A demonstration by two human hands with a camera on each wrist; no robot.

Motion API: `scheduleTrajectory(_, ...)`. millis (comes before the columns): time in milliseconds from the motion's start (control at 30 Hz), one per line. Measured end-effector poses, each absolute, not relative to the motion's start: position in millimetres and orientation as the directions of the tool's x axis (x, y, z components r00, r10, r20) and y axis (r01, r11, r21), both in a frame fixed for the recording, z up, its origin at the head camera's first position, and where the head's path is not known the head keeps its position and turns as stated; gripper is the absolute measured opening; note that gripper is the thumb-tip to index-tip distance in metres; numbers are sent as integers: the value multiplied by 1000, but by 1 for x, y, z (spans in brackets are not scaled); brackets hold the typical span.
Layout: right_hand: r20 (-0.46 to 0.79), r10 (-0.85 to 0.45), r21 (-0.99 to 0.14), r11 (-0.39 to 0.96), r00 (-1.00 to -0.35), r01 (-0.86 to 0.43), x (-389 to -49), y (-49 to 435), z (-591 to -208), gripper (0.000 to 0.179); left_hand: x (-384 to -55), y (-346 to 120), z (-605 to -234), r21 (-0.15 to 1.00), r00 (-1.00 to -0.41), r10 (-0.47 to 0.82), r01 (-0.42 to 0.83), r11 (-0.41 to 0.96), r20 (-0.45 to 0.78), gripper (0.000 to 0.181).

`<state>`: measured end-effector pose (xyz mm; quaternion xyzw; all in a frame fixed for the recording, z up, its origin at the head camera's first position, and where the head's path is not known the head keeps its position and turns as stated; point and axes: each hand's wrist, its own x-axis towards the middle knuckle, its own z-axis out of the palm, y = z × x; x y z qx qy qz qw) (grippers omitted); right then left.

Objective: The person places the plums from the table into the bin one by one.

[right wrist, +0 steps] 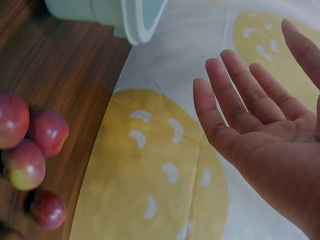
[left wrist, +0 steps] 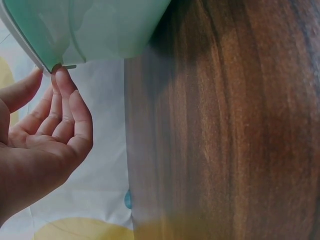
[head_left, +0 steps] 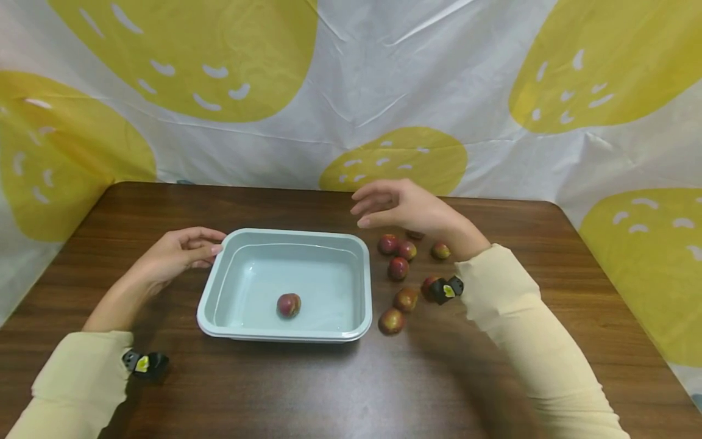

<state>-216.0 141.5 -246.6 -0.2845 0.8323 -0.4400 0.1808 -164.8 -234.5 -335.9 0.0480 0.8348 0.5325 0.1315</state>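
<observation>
A pale blue plastic basin sits on the table, with a single reddish plum on its floor. At the basin's upper left corner my left hand pinches the rim; the left wrist view has the thumb on one side of the rim and a fingertip on the other. My right hand is in the air beyond the basin's right side, holding nothing. Its fingers are spread and gently bent. Below it, several red and yellowish plums lie loose on the table.
The brown wood-grain table reaches back to a white cloth printed with large yellow shapes. A dark wrist strap with a small black device partly covers one plum. The right forearm extends over the table's right side.
</observation>
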Motion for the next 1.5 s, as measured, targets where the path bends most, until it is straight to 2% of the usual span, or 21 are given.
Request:
scheduleTrajectory(500,-74,-565,-864,448,-822,-230,-215,180,-247,41,-164,-234,-335,897,-961,220,-58,439,-170,50)
scheduleTrajectory(800,-38,-557,-838,470,-830,-277,-216,204,-254,40,-165,-235,-338,910,-959,233,-54,412,-163,50)
scheduleTrajectory(1167,-74,-510,-840,495,-857,-222,-213,225,-268,41,-165,-235,-339,917,-958,238,-54,395,-159,50)
scheduleTrajectory(1500,-116,-509,-824,528,-853,-203,-212,242,-283,45,-165,-235,-338,919,-957,242,-56,389,-160,49)
